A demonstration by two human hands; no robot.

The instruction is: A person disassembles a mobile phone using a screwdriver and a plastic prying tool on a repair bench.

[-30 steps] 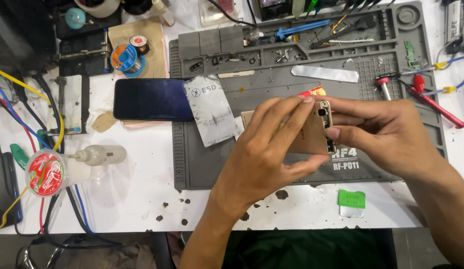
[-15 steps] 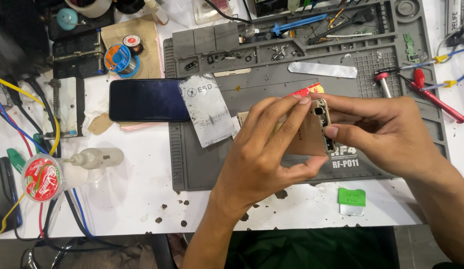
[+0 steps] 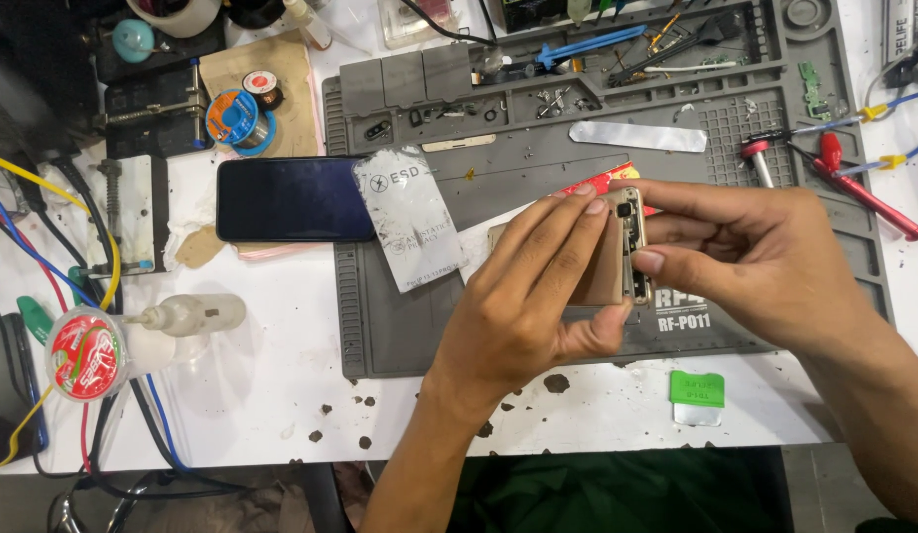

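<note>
Gold phone point(image 3: 605, 271) is up off the mat, pinched between both hands over the middle of the grey mat point(image 3: 538, 168), back side facing up and the camera end pointing away. Left hand point(image 3: 523, 296) wraps it from the left, fingers laid flat across the back and thumb hooked under the near edge. Right hand point(image 3: 750, 262) grips the right edge, thumb and fingertips pressed on the exposed side strip near the camera. Something red point(image 3: 617, 178) pokes out just behind the phone, can't tell what it is. Left of that, a silver antistatic bag point(image 3: 409, 217) lies half on the mat, overlapping a dark phone point(image 3: 291, 199) that sits screen up on the white desk point(image 3: 252, 395). A metal strip point(image 3: 636, 135) rests further back on the mat, red screwdrivers point(image 3: 858, 188) off to the right, a green sticker point(image 3: 697, 389) on the desk near the front edge, and a clear bottle point(image 3: 187, 316) plus a red-lidded tub point(image 3: 84, 352) over on the left.
</note>
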